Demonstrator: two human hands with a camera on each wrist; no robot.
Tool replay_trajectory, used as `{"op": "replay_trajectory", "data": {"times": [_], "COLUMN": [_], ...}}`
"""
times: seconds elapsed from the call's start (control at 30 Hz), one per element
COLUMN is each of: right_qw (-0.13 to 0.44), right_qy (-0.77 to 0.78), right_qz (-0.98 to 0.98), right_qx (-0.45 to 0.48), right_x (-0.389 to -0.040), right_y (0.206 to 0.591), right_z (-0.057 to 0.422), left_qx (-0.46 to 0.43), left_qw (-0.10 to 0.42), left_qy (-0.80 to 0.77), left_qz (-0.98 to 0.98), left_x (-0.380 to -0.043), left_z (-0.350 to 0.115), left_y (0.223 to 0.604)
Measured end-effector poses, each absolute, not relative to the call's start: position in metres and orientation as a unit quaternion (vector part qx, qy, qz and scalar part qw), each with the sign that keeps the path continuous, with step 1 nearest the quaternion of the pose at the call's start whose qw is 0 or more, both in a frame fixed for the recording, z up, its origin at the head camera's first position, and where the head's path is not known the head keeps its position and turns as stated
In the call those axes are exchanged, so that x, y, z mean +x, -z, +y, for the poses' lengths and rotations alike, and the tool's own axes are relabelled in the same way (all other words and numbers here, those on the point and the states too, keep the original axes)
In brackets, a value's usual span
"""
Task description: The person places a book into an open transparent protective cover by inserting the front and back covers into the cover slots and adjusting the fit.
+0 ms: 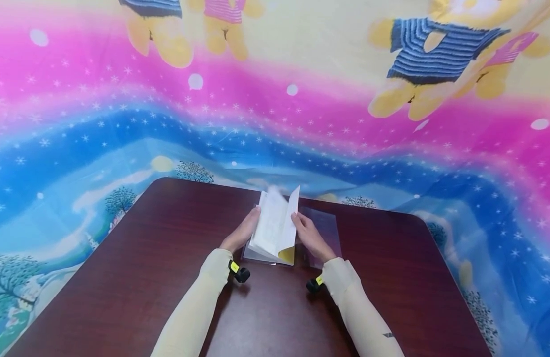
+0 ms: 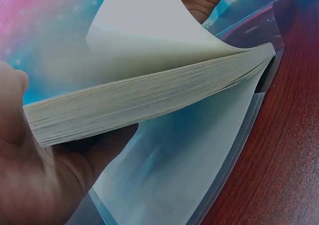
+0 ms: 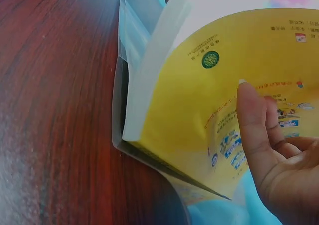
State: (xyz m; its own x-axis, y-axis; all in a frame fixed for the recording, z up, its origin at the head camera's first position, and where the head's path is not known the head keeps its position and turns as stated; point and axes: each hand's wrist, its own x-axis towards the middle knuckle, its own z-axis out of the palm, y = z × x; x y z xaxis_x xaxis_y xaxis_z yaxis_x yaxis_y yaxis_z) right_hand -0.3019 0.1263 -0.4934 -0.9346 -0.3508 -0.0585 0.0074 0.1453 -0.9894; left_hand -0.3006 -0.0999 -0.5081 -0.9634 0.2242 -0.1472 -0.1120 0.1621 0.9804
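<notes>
A thick book [image 1: 270,225] stands partly spread in both hands, above the middle of the table. My left hand [image 1: 243,230] grips its block of pages [image 2: 124,103] at the side, thumb on one face and fingers on the other. At the right side, my right hand [image 1: 311,237] holds the raised yellow cover [image 3: 189,100], which has small printed text and a round green mark. Its thumb lies along the yellow face; some fingertips are hidden. Clear plastic sheeting [image 1: 326,230] extends from under the book toward the right.
The dark red-brown table [image 1: 167,297] has rounded far corners. Behind it hangs a colourful cloth [image 1: 279,124] with bears and snowflakes. Black wrist cameras on yellow-tagged straps sit at both cuffs.
</notes>
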Motion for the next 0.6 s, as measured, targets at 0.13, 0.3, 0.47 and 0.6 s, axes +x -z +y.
{"op": "replay_trajectory", "data": {"times": [0.13, 0.3, 0.47, 0.6], "right_qw": [0.147, 0.144, 0.104, 0.088], "right_qy": [0.637, 0.630, 0.611, 0.603], "right_qz": [0.747, 0.754, 0.777, 0.787], "right_qx": [-0.119, -0.118, -0.110, -0.100], "right_x": [-0.3020, -0.3026, -0.3020, -0.3013], "right_y": [0.4949, 0.4962, 0.4948, 0.4933], "right_z": [0.1282, 0.1329, 0.1347, 0.1356], "left_qx": [0.019, 0.004, -0.005, -0.023], "left_qw": [0.126, 0.125, 0.114, 0.093], "left_qy": [-0.650, -0.661, -0.636, -0.600], "left_qz": [0.750, 0.740, 0.763, 0.794], "left_x": [-0.3000, -0.3034, -0.3049, -0.3073], "left_z": [-0.1009, -0.0977, -0.0979, -0.0992], "left_y": [0.5078, 0.5087, 0.5084, 0.5089]}}
